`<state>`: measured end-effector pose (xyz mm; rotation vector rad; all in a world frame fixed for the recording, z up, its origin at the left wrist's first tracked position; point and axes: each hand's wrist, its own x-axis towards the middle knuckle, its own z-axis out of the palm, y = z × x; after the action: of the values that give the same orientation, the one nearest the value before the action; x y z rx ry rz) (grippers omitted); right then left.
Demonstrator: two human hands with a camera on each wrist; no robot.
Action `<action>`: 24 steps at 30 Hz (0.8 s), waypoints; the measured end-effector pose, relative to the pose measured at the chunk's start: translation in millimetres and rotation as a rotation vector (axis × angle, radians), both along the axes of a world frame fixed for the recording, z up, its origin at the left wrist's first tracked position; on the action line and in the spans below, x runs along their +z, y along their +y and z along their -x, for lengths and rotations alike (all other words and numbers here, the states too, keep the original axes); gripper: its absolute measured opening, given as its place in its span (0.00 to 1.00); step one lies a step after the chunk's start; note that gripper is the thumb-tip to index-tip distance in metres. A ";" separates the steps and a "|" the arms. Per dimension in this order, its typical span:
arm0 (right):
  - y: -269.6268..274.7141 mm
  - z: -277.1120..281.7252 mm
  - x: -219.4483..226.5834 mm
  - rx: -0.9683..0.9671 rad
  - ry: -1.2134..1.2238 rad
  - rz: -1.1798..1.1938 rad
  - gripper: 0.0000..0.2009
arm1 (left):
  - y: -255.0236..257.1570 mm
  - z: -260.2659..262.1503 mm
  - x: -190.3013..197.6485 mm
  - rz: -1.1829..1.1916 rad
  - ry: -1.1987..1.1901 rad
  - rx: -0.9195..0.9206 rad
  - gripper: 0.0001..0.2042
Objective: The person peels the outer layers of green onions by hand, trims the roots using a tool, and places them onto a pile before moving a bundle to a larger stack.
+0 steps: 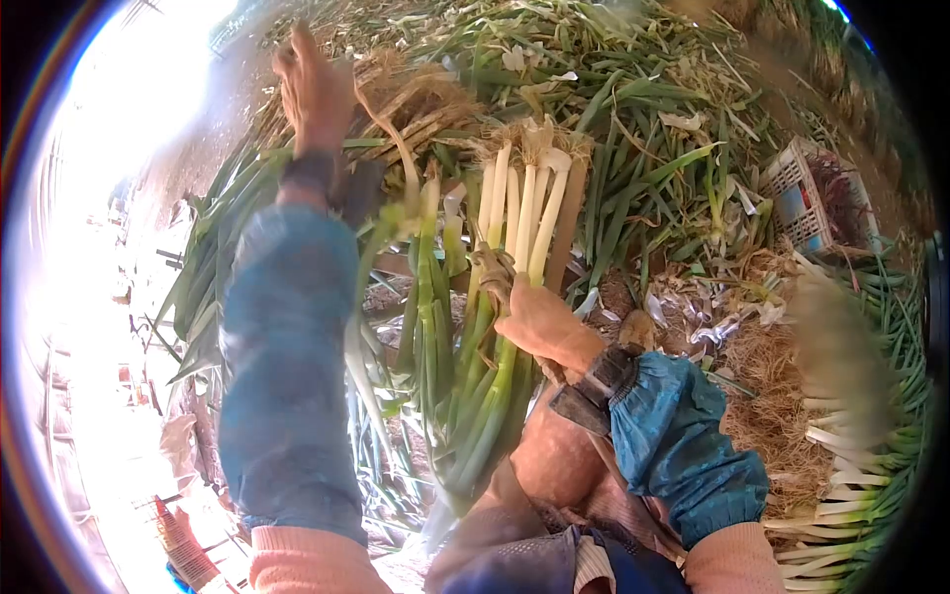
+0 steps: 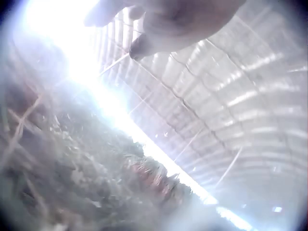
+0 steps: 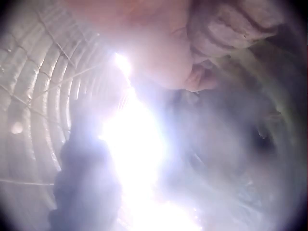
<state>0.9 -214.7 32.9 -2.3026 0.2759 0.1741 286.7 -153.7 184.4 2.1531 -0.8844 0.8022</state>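
A bundle of leeks (image 1: 524, 213) lies with its white stalks and roots pointing up the head view and its green leaves toward the person. My right hand (image 1: 549, 325) grips it at the middle, beside a twisted brown band (image 1: 493, 269). The right wrist view shows curled fingers of this hand (image 3: 163, 48) against a ridged, pale brown thing (image 3: 231, 26). My left hand (image 1: 317, 94), blurred, is raised at the upper left, away from the bundle. A thin, pale curved strand (image 1: 396, 144) shows beside it; contact cannot be told. In the left wrist view that hand (image 2: 178, 24) has loosely spread fingers.
Loose leek leaves (image 1: 633, 109) are heaped behind the bundle. A white plastic crate (image 1: 797, 203) stands at the upper right. More leeks (image 1: 856, 495) lie in a row at the lower right, next to a pile of roots (image 1: 782, 396). Other green leeks (image 1: 426, 307) lie left of the bundle.
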 end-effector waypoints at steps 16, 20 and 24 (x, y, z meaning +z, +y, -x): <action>36.7 0.0 10.9 0.027 0.131 -0.109 0.23 | 100.9 122.9 -221.8 -0.624 0.780 0.302 0.16; 42.4 -11.4 -10.4 -0.042 -0.032 -0.058 0.21 | 143.1 164.0 -216.6 -0.664 0.771 0.270 0.12; 40.6 -6.9 -8.1 0.000 0.033 -0.050 0.21 | 160.1 208.8 -198.4 -0.623 0.535 0.263 0.12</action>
<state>7.7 -174.1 24.8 -2.2519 0.2852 0.2165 77.8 6.4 -14.0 2.8708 -0.6171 0.0156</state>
